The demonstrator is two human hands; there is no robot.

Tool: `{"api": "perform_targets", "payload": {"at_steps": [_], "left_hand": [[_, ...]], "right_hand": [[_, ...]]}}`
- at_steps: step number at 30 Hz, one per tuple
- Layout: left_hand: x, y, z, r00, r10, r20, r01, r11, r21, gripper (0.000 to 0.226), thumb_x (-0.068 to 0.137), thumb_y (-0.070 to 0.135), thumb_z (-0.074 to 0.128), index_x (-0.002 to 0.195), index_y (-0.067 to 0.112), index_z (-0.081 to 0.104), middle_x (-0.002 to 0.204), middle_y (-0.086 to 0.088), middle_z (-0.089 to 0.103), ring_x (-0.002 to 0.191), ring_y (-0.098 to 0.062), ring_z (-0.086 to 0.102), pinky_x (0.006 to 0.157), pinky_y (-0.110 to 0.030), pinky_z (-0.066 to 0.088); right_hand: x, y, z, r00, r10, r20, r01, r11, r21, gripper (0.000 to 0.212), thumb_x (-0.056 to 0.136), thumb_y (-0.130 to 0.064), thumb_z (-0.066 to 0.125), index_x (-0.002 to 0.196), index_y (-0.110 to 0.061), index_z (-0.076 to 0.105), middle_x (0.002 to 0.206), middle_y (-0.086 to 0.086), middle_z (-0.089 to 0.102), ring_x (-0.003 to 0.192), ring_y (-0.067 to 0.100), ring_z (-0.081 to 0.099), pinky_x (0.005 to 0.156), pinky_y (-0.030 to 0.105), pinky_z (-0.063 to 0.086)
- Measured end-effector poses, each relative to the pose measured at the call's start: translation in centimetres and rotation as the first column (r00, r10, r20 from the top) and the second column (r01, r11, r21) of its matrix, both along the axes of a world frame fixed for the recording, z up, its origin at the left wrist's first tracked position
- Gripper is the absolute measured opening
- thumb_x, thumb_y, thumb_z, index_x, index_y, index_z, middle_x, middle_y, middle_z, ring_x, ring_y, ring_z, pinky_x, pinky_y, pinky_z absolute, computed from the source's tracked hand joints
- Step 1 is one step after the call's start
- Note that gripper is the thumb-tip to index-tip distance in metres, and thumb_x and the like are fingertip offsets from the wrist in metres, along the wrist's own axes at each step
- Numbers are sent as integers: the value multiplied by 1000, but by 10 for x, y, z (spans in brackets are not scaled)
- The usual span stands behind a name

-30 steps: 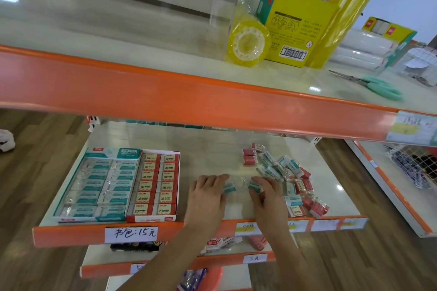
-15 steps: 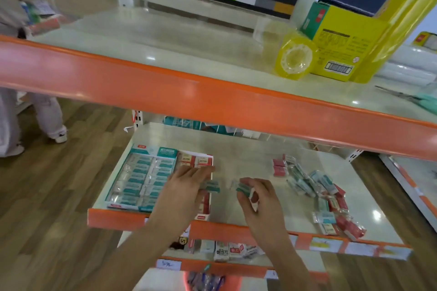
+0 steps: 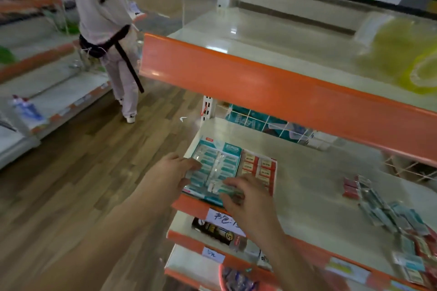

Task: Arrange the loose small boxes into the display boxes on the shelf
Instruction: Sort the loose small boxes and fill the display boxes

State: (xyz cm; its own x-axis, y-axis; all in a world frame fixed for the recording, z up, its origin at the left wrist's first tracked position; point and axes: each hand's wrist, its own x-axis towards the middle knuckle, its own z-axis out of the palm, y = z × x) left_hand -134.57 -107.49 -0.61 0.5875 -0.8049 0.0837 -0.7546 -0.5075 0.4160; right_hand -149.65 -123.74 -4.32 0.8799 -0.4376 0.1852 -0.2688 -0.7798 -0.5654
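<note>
Here, both hands work over the teal display box, left hand pinching a teal small box, right hand another, apparently to seat them; loose pile lies well right.

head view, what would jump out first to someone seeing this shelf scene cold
Both hands over the teal display box at the middle shelf's left front: the left hand on its left edge, the right hand at its near corner. Next, the orange shelf edge slanting across the frame, and loose small boxes heaped on the right.
</note>
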Motion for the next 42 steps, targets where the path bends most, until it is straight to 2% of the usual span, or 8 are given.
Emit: {"api": "perform_targets", "payload": {"at_steps": [6, 11, 17, 20, 25, 34, 38, 42], "left_hand": [[6, 3, -10, 999, -19, -37, 20, 999, 32, 34, 90, 22, 60, 123, 33, 59, 123, 9, 57, 111, -8, 48, 89, -22, 45], [10, 1, -12, 996, -85, -17, 86, 995, 48, 34, 92, 21, 56, 122, 37, 59, 126, 13, 56, 116, -7, 46, 92, -24, 45], [15, 1, -13, 987, -159, 27, 157, 986, 60, 29, 91, 24, 58, 117, 36, 63, 123, 20, 59, 111, -5, 46, 84, -15, 40], [15, 0, -11, 979, -205, 11, 203, 974, 99, 27, 93, 27, 55, 117, 34, 64, 124, 19, 59, 110, -5, 45, 86, -13, 39], [10, -3, -5, 974, -223, 29, 214, 958, 190, 29, 96, 26, 49, 119, 37, 61, 138, 16, 46, 124, -8, 40, 98, -22, 41], [1, -13, -8, 978, -160, 131, 128, 967, 222, 23, 92, 20, 54, 111, 30, 64, 126, 15, 53, 114, -8, 43, 91, -22, 43], [-9, -30, -16, 971, -151, 185, 124, 981, 149, 21, 91, 25, 54, 110, 31, 61, 121, 12, 55, 111, -11, 46, 91, -25, 45], [-25, -58, -26, 968, -144, 205, 137, 989, 48, 27, 88, 23, 57, 114, 28, 60, 119, 8, 58, 113, -15, 50, 98, -34, 42]], "right_hand": [[18, 4, -4, 992, 65, -111, -67, 998, -17, 30, 87, -43, 60, 115, -34, 66, 105, -19, 54, 101, -1, 47, 83, 18, 42], [17, 4, -6, 994, 56, -93, -56, 998, -1, 25, 85, -40, 60, 110, -37, 64, 105, -24, 53, 101, -5, 46, 83, 12, 36], [13, 6, -8, 994, 54, -93, -60, 996, -64, 11, 87, -36, 60, 96, -33, 66, 98, -22, 52, 95, -1, 46, 78, 10, 38], [14, 5, -9, 995, 53, -87, -59, 996, -72, 13, 88, -35, 60, 99, -34, 66, 100, -22, 54, 96, -1, 45, 77, 8, 36], [15, 9, -11, 990, 113, -89, -120, 989, -84, 23, 92, -40, 55, 111, -38, 67, 102, -24, 53, 101, -4, 38, 80, 9, 36], [12, 10, -13, 988, 134, -79, -144, 979, -143, 27, 93, -46, 51, 111, -36, 69, 105, -22, 54, 100, -2, 38, 81, 14, 36], [3, -3, -9, 998, 62, 5, -61, 993, -103, 24, 92, -42, 54, 108, -34, 69, 109, -20, 55, 103, -2, 45, 82, 13, 40], [-14, -27, -5, 990, -107, 88, 117, 986, -118, 16, 90, -35, 61, 104, -30, 68, 104, -18, 58, 96, 0, 47, 75, 13, 40]]}}
